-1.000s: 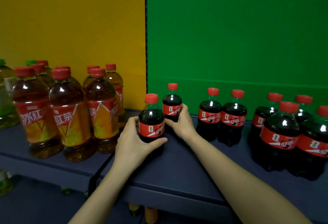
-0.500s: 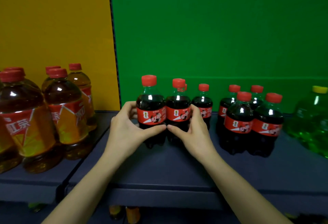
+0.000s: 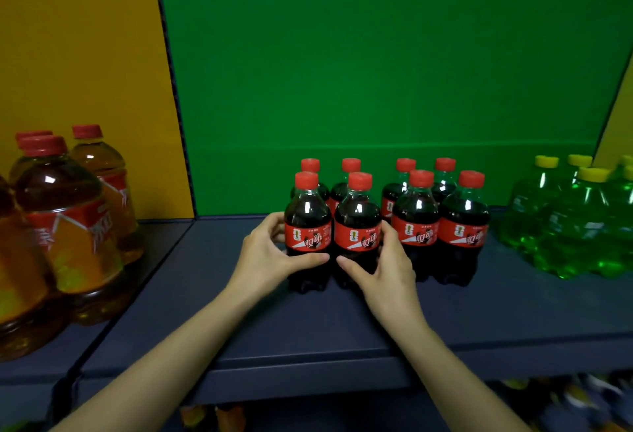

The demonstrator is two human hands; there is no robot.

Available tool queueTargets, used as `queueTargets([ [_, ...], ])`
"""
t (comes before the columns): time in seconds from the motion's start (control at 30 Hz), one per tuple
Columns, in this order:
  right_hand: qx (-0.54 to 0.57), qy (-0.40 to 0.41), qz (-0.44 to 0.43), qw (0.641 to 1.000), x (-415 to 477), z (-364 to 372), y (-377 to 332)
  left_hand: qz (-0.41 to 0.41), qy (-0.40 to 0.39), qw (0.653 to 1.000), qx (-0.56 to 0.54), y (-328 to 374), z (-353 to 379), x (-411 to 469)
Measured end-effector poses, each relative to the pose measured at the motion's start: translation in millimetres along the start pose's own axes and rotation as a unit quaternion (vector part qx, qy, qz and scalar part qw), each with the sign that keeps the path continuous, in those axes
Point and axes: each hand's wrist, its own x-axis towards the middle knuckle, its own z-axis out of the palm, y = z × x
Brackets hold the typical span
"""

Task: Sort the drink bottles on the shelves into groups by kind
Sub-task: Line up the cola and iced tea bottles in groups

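Several small cola bottles with red caps and red labels stand grouped on the dark blue shelf (image 3: 342, 325), in front of the green back panel. My left hand (image 3: 270, 253) grips the front left cola bottle (image 3: 307, 222). My right hand (image 3: 383, 267) grips the cola bottle beside it (image 3: 358, 222). The two held bottles stand side by side, touching, just left of the other cola bottles (image 3: 442, 226).
Large iced-tea bottles (image 3: 68, 226) with red caps stand on the left shelf section before the yellow panel. Green drink bottles (image 3: 575, 226) with yellow caps stand at the right. More items show blurred on a lower shelf (image 3: 565, 397).
Both hands have slid their two cola bottles to the right, up against the other cola bottles. The view has shifted right, and the green bottles have come into sight.
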Motion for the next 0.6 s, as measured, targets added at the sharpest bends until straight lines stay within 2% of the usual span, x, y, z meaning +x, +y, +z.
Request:
queueTargets([
  [0.17, -0.033, 0.009, -0.010, 0.999, -1.0, 2.0, -0.2, 0.009, -0.013, 1.000, -0.005, -2.5, 2.4, 1.6],
  [0.43, -0.111, -0.036, 0.026, 0.993, -8.2, -3.3, 6.3, -0.017, -0.037, 0.998, 0.042, -11.6, 0.5, -7.2],
  [0.6, -0.111, -0.034, 0.020, 0.993, -7.6, -4.4, 4.6, -0.013, -0.033, 0.999, 0.030, -11.5, 4.2, -5.4],
])
